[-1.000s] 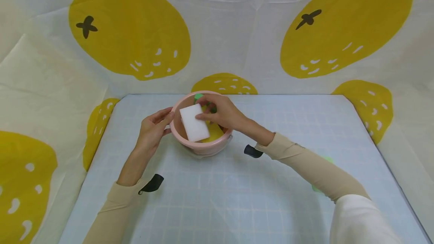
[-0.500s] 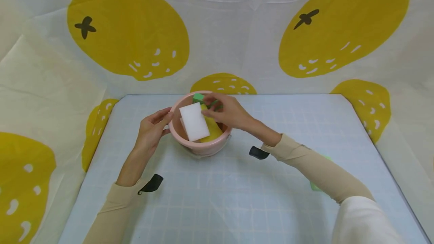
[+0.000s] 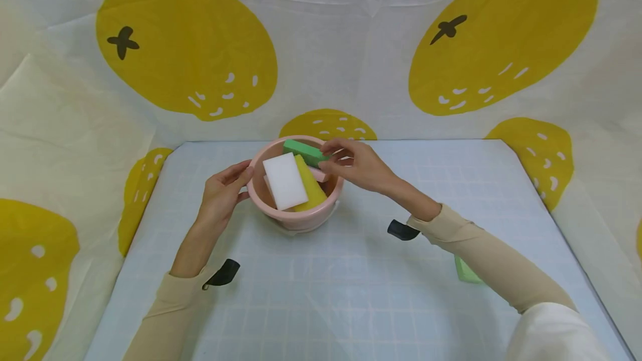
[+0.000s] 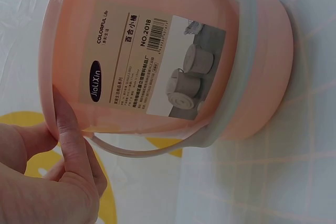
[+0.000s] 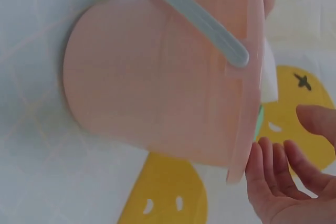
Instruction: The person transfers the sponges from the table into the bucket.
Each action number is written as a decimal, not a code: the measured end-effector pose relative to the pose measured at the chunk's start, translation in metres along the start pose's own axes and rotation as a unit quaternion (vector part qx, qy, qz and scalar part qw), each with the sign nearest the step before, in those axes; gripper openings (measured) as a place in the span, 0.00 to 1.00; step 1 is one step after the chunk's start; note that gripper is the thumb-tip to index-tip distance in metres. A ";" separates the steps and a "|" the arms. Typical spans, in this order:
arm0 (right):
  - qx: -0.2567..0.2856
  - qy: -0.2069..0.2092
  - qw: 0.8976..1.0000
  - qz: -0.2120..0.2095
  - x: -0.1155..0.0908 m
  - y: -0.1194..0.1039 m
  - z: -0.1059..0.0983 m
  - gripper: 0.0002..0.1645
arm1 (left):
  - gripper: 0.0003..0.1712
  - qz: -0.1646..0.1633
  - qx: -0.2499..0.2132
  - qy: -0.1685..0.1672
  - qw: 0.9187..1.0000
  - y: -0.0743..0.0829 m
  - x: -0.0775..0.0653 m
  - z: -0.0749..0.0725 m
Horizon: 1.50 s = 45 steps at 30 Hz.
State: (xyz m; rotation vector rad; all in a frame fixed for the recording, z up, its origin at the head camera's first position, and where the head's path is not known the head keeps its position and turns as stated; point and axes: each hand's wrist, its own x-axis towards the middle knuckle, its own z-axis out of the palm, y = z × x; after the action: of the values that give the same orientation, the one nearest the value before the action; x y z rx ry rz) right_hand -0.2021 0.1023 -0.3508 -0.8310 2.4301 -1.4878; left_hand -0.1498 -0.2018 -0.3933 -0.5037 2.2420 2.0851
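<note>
A pink plastic bucket (image 3: 307, 220) stands on the table near its back edge. My left hand (image 3: 220, 196) pinches its rim between thumb and fingers, as the left wrist view shows beside the label (image 4: 121, 61). Inside lie a white block-shaped sponge (image 3: 285, 181), a yellow piece (image 3: 312, 189), a green block (image 3: 302, 151) and, partly hidden, a pale pink piece (image 3: 319, 174). Over the right side of the rim is my right hand (image 3: 360, 166), its fingertips close to the green block's end. In the right wrist view its thumb stands apart from its fingers (image 5: 275, 169), nothing between them.
A light green piece (image 3: 466, 272) lies on the table at the right, partly hidden under my right sleeve (image 3: 496, 263). The bucket's grey handle (image 5: 194, 19) hangs down its side. A white cloth with yellow lemon prints (image 3: 346, 43) rises behind the table.
My right hand has drawn back to the right from over the white sponge. The green block now shows lying across the back of the bucket. My left hand keeps its hold on the rim.
</note>
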 end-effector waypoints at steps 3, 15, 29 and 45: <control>0.004 0.003 1.000 0.007 -0.005 0.001 -0.007 0.23 | 0.31 -0.002 -0.003 0.002 1.000 0.000 0.000 0.000; -0.013 0.038 0.999 0.020 -0.035 0.019 -0.036 0.21 | 0.31 -0.004 -0.013 0.001 1.000 0.001 0.000 0.000; -0.047 0.058 0.995 0.068 -0.070 0.040 -0.064 0.21 | 0.31 -0.002 -0.011 -0.003 1.000 0.000 0.001 0.000; -0.072 0.091 0.987 0.107 -0.111 0.064 -0.084 0.22 | 0.31 -0.004 -0.016 -0.004 1.000 -0.001 0.002 0.000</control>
State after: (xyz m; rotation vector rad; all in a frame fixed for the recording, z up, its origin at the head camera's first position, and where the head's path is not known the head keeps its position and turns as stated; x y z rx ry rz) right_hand -0.1692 0.2490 -0.3803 -0.4539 2.6858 -1.3768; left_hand -0.1514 -0.2026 -0.3943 -0.5050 2.2003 2.1191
